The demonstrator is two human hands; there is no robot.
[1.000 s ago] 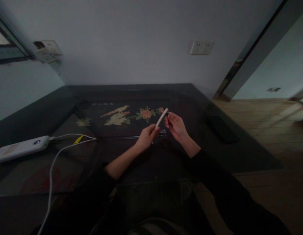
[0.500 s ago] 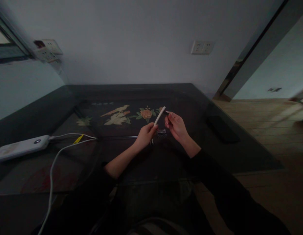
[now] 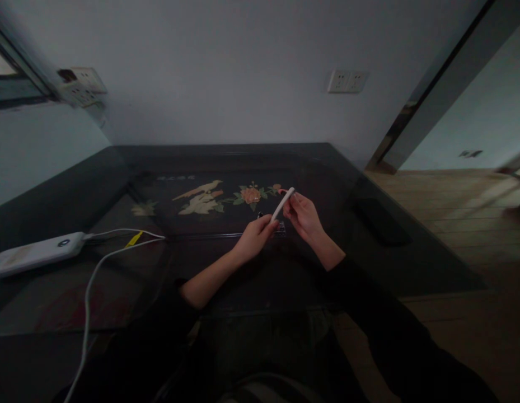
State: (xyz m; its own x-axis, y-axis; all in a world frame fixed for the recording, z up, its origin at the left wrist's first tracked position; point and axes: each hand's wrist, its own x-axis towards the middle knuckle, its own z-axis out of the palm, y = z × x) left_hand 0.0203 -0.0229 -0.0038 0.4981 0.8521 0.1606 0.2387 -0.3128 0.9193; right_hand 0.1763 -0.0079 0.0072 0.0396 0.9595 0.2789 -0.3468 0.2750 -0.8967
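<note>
Near the middle of the frame, the left hand (image 3: 254, 239) grips the lower end of a slim white stick (image 3: 282, 204), its fingers (image 3: 270, 225) curled closed around it. The stick slants up toward the right, above the dark worktop (image 3: 226, 268). The right hand (image 3: 304, 217) meets the stick's upper end, its fingers (image 3: 288, 206) pinched together on the tip; whether they also hold some small separate piece there cannot be told in the dim light. Both forearms come up from the bottom of the frame in dark sleeves.

Just below the hands a small clear box (image 3: 280, 228) lies on the worktop, partly hidden by them. Beyond the hands, the worktop shows an inlaid picture of birds and flowers (image 3: 218, 199) under glass.

At the left edge of the frame a white power bank (image 3: 35, 253) rests on the worktop, with 2 white cables (image 3: 101, 258) running from it; 1 trails down to the bottom edge. A yellow tag (image 3: 134, 239) lies near those cables. Right of the hands, a flat black object (image 3: 381, 223) sits on the worktop, well apart from them. A white wall socket (image 3: 347, 81) is in the upper right.
</note>
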